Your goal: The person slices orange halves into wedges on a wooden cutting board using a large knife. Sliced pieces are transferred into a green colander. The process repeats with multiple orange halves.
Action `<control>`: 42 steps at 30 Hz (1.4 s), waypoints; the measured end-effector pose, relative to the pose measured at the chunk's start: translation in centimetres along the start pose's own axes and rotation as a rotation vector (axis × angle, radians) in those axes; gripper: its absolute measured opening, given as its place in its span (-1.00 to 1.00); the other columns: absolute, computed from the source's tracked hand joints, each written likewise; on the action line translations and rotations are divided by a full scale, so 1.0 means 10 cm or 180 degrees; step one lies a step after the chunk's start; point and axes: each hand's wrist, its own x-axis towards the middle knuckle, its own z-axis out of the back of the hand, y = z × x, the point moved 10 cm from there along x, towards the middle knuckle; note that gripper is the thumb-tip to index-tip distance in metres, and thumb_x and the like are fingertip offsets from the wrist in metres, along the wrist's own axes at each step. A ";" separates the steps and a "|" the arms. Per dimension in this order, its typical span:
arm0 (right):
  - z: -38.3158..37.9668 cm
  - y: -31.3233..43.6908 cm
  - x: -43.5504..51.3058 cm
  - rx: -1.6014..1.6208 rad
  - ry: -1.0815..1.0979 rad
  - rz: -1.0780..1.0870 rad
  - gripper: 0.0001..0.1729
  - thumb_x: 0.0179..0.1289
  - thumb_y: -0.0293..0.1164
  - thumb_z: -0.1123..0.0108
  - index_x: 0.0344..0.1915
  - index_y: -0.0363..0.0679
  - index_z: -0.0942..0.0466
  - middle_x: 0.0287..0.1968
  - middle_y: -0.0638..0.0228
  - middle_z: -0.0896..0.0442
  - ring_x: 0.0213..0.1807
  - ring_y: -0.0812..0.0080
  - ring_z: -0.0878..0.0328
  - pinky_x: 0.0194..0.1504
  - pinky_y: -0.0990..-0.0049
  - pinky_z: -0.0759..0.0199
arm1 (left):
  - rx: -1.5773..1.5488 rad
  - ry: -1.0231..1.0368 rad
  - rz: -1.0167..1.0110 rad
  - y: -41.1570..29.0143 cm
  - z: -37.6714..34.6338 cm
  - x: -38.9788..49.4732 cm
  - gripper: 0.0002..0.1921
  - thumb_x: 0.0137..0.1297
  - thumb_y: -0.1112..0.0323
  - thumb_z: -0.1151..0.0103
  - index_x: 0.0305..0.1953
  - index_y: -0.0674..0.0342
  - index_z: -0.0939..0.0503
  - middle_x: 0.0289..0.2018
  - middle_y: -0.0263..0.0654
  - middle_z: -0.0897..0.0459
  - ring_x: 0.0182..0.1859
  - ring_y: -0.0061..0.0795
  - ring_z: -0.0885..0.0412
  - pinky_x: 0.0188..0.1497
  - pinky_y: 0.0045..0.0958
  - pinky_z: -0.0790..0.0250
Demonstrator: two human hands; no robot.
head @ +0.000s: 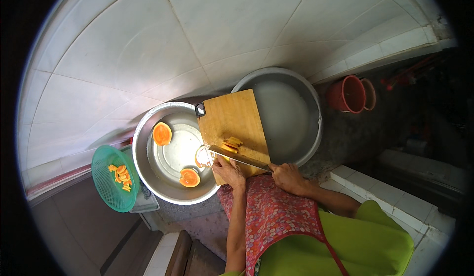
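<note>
My right hand [289, 178] grips the handle of a long-bladed knife [240, 158], whose blade lies across the lower part of a wooden cutting board [233, 116]. My left hand [230, 172] is close below the blade, its fingers on a yellow-orange piece mostly hidden by hand and knife. Beyond the blade, cut slices [230, 145] of the fruit lie on the board. The board bridges two metal basins. In the left basin [139, 165] are a halved orange-fleshed fruit [162, 133], another half [189, 178] and, beside the board, a pale-rimmed piece partly lost in glare.
A green mesh basket [100, 176] with orange pieces [122, 178] stands left of the basins. The right basin [318, 128] holds cloudy liquid. Red buckets [350, 94] stand farther right. A tiled wall [222, 24] rises behind; a low tiled ledge [385, 194] is at the right.
</note>
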 end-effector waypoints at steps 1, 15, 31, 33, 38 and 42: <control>0.01 0.01 -0.02 -0.0007 -0.0002 0.0010 -0.68 0.22 -0.47 -0.02 -0.09 -0.41 -0.56 -0.51 -0.11 -0.59 -0.49 -0.05 -0.59 -0.40 0.12 -0.46 | -0.0068 -0.0042 0.0015 0.02 -0.01 -0.01 -0.43 0.26 0.40 -0.17 0.28 0.32 -0.26 -0.01 0.05 -0.31 0.06 0.00 -0.32 0.12 -0.12 -0.22; -0.25 -0.20 0.09 0.0125 0.0131 -0.0266 -0.85 0.14 -0.48 -0.03 -0.34 -0.34 -0.49 -0.36 -0.15 -0.57 -0.28 -0.17 -0.55 -0.24 -0.02 -0.39 | -0.0067 -0.0189 -0.0065 -0.02 0.05 0.01 -0.46 0.28 0.23 -0.22 0.21 0.36 -0.37 -0.03 0.00 -0.36 0.02 -0.02 -0.37 0.10 -0.15 -0.26; -0.08 -0.07 0.05 0.0228 0.0251 -0.0285 -0.71 0.22 -0.44 0.01 -0.16 -0.34 -0.58 -0.42 -0.15 -0.61 -0.33 -0.15 -0.59 -0.21 0.02 -0.43 | -0.1118 -0.0111 0.0583 0.53 -0.33 -0.05 -0.41 0.24 0.45 -0.22 0.29 0.24 -0.28 -0.07 -0.02 -0.33 0.01 -0.07 -0.34 0.06 -0.18 -0.27; -0.10 -0.08 0.03 0.0315 0.0318 -0.0369 -0.71 0.22 -0.44 0.06 -0.18 -0.32 -0.58 -0.37 -0.16 -0.62 -0.26 -0.20 -0.57 -0.13 -0.03 -0.39 | -0.1009 -0.0224 0.0316 0.55 -0.35 -0.08 -0.38 0.21 0.51 -0.23 0.30 0.22 -0.27 -0.06 -0.03 -0.32 0.02 -0.07 -0.34 0.05 -0.19 -0.27; -0.13 -0.11 0.04 0.0320 0.0391 -0.0508 -0.69 0.24 -0.43 0.09 -0.16 -0.33 -0.56 -0.27 -0.19 -0.60 -0.19 -0.22 -0.55 -0.07 -0.04 -0.35 | -0.0951 -0.0098 0.0423 0.70 -0.48 -0.08 -0.38 0.20 0.53 -0.23 0.30 0.21 -0.27 -0.05 -0.04 -0.32 0.01 -0.08 -0.34 0.05 -0.22 -0.27; -0.18 -0.14 0.05 0.0256 0.0577 -0.0496 -0.71 0.23 -0.44 0.07 -0.15 -0.32 -0.56 -0.25 -0.19 -0.60 -0.17 -0.23 -0.54 -0.06 -0.05 -0.33 | -0.1046 -0.0135 0.0382 0.57 -0.39 -0.06 -0.40 0.21 0.48 -0.24 0.29 0.23 -0.28 -0.04 -0.03 -0.33 0.02 -0.07 -0.34 0.06 -0.21 -0.26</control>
